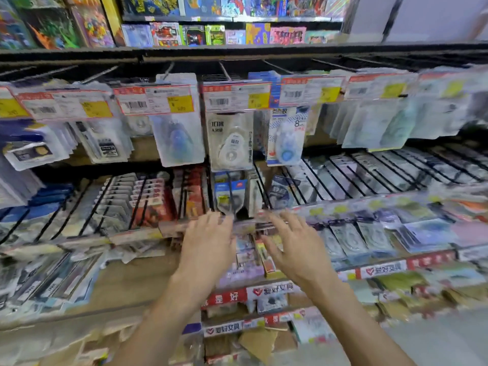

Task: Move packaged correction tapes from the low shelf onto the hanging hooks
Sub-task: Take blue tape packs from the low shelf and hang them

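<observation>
Packaged correction tapes hang from the top row of hooks: a white one [231, 143] in the middle, a blue one [179, 141] to its left and a blue-and-white one [285, 138] to its right. Below them, more packs stand between black wire dividers on a sloping shelf, one blue-topped pack [229, 195] right above my hands. My left hand [208, 244] and my right hand [295, 244] reach side by side toward that shelf's front edge. Both have spread, fairly straight fingers and hold nothing. The picture is blurred by motion.
Price labels [155, 101] run along the hook row. Lower shelves [380, 269] with red-and-white strips hold flat packets. Colourful boxes [214, 34] fill the top shelf. Brown cardboard [126, 283] lies at the lower left.
</observation>
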A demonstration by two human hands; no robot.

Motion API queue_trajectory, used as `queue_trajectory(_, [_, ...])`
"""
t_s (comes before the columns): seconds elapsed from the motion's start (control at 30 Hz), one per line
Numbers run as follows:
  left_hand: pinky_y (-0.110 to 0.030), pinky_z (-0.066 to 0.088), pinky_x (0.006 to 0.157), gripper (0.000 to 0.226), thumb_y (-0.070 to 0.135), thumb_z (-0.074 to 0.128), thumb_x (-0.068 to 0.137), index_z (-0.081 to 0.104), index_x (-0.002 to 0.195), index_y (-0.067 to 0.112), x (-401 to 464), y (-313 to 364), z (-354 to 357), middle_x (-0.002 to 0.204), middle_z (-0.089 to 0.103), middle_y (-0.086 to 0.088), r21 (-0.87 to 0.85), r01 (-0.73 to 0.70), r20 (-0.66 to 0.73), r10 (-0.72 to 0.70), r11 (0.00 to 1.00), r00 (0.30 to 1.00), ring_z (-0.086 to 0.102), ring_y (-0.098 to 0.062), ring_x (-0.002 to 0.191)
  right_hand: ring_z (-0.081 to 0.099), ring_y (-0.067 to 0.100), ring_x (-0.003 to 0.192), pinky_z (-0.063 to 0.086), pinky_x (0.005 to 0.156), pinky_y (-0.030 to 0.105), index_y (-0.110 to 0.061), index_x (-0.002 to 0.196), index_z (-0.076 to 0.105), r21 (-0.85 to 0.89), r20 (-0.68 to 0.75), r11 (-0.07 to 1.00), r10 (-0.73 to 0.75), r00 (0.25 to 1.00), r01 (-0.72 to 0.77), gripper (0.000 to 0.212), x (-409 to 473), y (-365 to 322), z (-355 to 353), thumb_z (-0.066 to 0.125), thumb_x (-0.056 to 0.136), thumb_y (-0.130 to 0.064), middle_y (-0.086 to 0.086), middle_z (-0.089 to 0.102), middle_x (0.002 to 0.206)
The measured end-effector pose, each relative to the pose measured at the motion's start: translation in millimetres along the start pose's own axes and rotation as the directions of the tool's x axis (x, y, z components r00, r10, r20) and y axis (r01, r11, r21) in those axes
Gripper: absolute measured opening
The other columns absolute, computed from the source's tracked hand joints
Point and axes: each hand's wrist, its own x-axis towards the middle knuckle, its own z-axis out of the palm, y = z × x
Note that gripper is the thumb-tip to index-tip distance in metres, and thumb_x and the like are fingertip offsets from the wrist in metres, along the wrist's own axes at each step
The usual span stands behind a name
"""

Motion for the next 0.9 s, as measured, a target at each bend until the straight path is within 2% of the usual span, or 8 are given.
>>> queue_trajectory(0.07, [-0.04,0.038,0.107,0.048,0.038,0.046,0.1,0.041,0.145,0.022,-2.6,39.6,3.2,0.14,0.048,-0.002,0.038,-0.089,0.091,0.085,0.995,0.992,0.044,-0.025,0.131,0.05,0.029,0.128,0.046,0.098,0.042,-0.025,0.149,0.042,0.029,0.012,0.999,0.022,1.0,-0.022,0.053,-18.2,29.3,-7.3,0.043,0.102,-0.05,0.004,0.051,0.142])
queue_trajectory(0.2, [-0.041,0.044,0.101,0.047,0.04,0.048,0.099,0.044,0.143,0.023,-4.3,124.8,16.9,0.141,0.05,-0.002,0.073,-0.238,0.177,0.222,0.969,0.959,0.048,-0.026,0.129,0.063,0.029,0.107,0.052,0.077,0.038,-0.025,0.137,0.055,0.045,-0.021,0.993,0.113,0.993,-0.112,0.043,-61.1,92.6,-24.4,0.05,0.099,-0.044,0.002,0.063,0.123])
queue_trajectory(0.37, [-0.039,0.045,0.1,0.05,0.042,0.047,0.1,0.039,0.146,0.025,-5.9,233.9,37.4,0.139,0.055,-0.002,0.015,-0.413,0.171,0.404,0.911,0.898,0.052,-0.027,0.128,0.054,0.026,0.123,0.047,0.092,0.037,-0.025,0.146,0.044,0.022,0.04,0.96,0.279,0.959,-0.28,0.049,-124.0,183.3,-45.8,0.05,0.1,-0.041,0.001,0.055,0.137])
queue_trajectory(0.47, [-0.038,0.047,0.088,0.04,0.044,0.047,0.099,0.051,0.133,0.022,-8.1,295.6,53.3,0.125,0.063,-0.002,-0.03,-0.504,0.148,0.503,0.863,0.852,0.059,-0.027,0.115,0.054,0.026,0.122,0.046,0.088,0.035,-0.022,0.144,0.048,0.038,0.021,0.927,0.373,0.928,-0.374,0.048,-159.6,232.4,-51.3,0.05,0.1,-0.041,0.003,0.058,0.131])
queue_trajectory(0.57, [-0.038,0.047,0.087,0.037,0.043,0.047,0.098,0.055,0.127,0.022,-11.1,349.2,66.6,0.121,0.065,-0.002,-0.044,-0.584,0.151,0.583,0.811,0.798,0.061,-0.027,0.111,0.054,0.026,0.119,0.048,0.086,0.037,-0.021,0.137,0.051,0.013,0.018,0.892,0.451,0.892,-0.452,0.044,-190.2,272.8,-53.0,0.048,0.1,-0.044,0.003,0.059,0.127])
queue_trajectory(0.7, [-0.037,0.044,0.079,0.028,0.039,0.047,0.097,0.056,0.114,0.019,-16.0,409.8,77.9,0.114,0.064,-0.006,-0.012,-0.668,0.196,0.656,0.744,0.729,0.06,-0.029,0.109,0.057,0.027,0.118,0.05,0.092,0.039,-0.021,0.135,0.054,0.112,0.03,0.823,0.557,0.83,-0.556,0.044,-221.0,322.4,-54.6,0.054,0.096,-0.043,0.004,0.06,0.126])
queue_trajectory(0.77, [-0.037,0.046,0.08,0.027,0.039,0.048,0.097,0.056,0.112,0.019,-12.8,434.7,83.9,0.112,0.063,-0.007,-0.026,-0.69,0.201,0.679,0.724,0.706,0.06,-0.03,0.108,0.058,0.027,0.116,0.051,0.092,0.041,-0.018,0.133,0.057,0.154,0.022,0.795,0.591,0.807,-0.586,0.043,-232.4,346.4,-53.1,0.056,0.095,-0.039,0.004,0.061,0.124])
queue_trajectory(0.9, [-0.036,0.046,0.07,0.027,0.04,0.049,0.097,0.058,0.114,0.021,3.0,480.1,102.5,0.104,0.065,-0.006,-0.019,-0.724,0.217,0.71,0.69,0.67,0.063,-0.028,0.1,0.057,0.028,0.117,0.05,0.094,0.042,-0.017,0.133,0.058,0.197,0.027,0.763,0.623,0.782,-0.615,0.044,-245.9,390.3,-45.6,0.058,0.093,-0.033,0.005,0.06,0.127])
